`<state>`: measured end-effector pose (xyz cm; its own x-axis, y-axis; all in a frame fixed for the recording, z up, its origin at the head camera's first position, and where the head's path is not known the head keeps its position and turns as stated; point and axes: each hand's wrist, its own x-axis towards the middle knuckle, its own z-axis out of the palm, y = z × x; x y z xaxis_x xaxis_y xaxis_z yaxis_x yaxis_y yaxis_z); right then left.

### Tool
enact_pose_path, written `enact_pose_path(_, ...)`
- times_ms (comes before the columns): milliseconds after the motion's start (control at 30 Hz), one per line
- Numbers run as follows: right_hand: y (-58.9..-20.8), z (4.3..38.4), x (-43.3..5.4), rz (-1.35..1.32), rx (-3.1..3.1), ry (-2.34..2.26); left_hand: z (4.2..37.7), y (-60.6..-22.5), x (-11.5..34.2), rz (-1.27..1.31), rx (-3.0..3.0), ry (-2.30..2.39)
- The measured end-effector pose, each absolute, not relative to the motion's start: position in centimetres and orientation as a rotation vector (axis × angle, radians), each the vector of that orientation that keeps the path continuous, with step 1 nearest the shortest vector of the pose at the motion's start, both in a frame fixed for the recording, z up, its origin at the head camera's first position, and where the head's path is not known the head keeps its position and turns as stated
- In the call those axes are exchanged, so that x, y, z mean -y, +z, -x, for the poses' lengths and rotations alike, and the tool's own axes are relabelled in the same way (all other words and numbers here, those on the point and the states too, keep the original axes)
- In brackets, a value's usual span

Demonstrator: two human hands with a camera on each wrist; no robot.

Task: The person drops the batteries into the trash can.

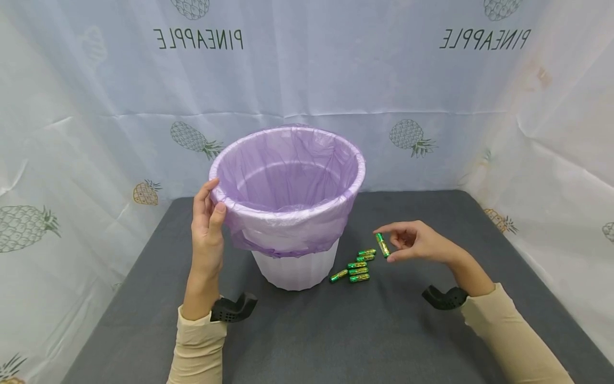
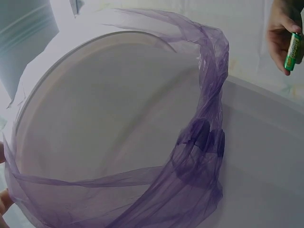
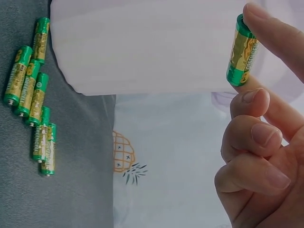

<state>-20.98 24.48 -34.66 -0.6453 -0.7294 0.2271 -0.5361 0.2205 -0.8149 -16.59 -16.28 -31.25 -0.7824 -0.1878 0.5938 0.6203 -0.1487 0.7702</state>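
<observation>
A white trash can (image 1: 295, 269) stands on the dark table, lined with a thin purple bag (image 1: 283, 234) folded over its rim. My left hand (image 1: 207, 232) holds the can's left rim through the bag, thumb toward the front. To the right of the can, my right hand (image 1: 422, 244) pinches a green-and-gold battery (image 3: 242, 52) by its two ends between thumb and index finger, above the table. Several matching batteries (image 1: 358, 265) lie loosely grouped on the table between the can and that hand. The left wrist view mostly shows the can and bag close up.
The dark table (image 1: 297, 341) extends around the can. Pale curtains with pineapple prints (image 1: 307, 64) hang behind it and at both sides. Each wrist wears a black camera mount (image 1: 235, 308).
</observation>
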Motion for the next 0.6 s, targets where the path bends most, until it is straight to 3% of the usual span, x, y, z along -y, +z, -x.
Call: enact_pose_path(600,-32.3,21.2,-23.9,1.229,-2.34,-1.461,16.6,-31.3,16.3,0.486,1.591,-1.977)
